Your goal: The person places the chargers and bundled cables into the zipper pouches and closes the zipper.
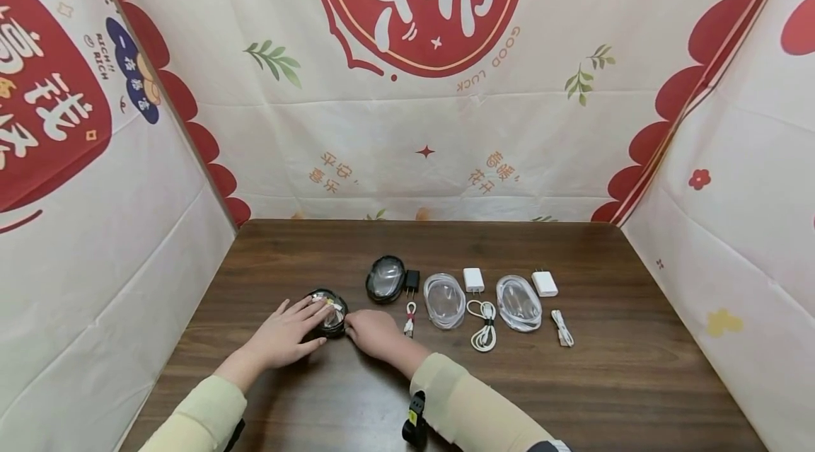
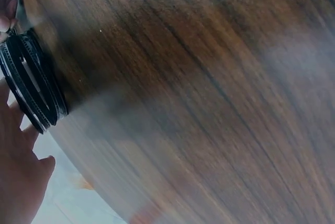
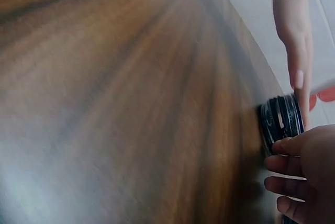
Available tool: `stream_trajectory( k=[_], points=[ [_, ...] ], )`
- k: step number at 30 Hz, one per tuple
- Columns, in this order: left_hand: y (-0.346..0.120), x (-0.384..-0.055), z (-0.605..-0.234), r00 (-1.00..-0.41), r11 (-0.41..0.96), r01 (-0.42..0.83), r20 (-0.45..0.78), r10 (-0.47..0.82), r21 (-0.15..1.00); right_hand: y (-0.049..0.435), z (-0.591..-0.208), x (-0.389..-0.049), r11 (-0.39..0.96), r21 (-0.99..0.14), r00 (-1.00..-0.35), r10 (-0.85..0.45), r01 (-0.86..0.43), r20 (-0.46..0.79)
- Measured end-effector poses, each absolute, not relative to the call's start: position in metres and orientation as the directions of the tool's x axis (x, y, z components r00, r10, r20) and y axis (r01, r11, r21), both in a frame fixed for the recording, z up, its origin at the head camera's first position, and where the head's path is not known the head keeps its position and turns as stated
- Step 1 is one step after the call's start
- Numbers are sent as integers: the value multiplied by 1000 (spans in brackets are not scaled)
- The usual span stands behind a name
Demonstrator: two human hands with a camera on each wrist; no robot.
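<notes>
A small round clear case with black zippered trim lies on the table, with some white and yellowish contents showing through its top. My left hand rests on that lid with straight, spread fingers, hiding part of it. At the case's right edge my right hand pinches the zipper pull between thumb and fingertips. The black zippered side shows edge-on in the left wrist view, with a gap along it. In the right wrist view, the thumb and index finger meet at the case's zipper; the other fingers are loosely bent.
Right of the hands stand another black-trimmed clear case, a black charger and two clear pale-trimmed cases. White chargers and bundled white cables lie among them on the brown table. Printed cloth walls enclose the table.
</notes>
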State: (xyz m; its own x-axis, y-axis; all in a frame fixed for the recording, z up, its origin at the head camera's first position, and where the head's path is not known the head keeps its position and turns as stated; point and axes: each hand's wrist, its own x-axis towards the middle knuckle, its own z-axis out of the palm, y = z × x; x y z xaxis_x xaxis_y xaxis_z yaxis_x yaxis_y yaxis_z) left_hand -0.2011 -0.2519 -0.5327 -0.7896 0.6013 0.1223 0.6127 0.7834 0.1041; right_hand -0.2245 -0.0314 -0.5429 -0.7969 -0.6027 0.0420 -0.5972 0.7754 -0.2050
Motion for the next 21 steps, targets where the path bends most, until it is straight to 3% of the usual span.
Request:
stream_trajectory(
  k=[7,21],
  points=[
    [-248,-198,-528,-803,796,596,92,589,105,-22,-541,-241,821,-226,-850,-523,-524,71],
    [-255,-203,-528,-755,741,656,129,644,142,-28,-540,-252,844,-205,-863,-505,-495,4]
  ],
)
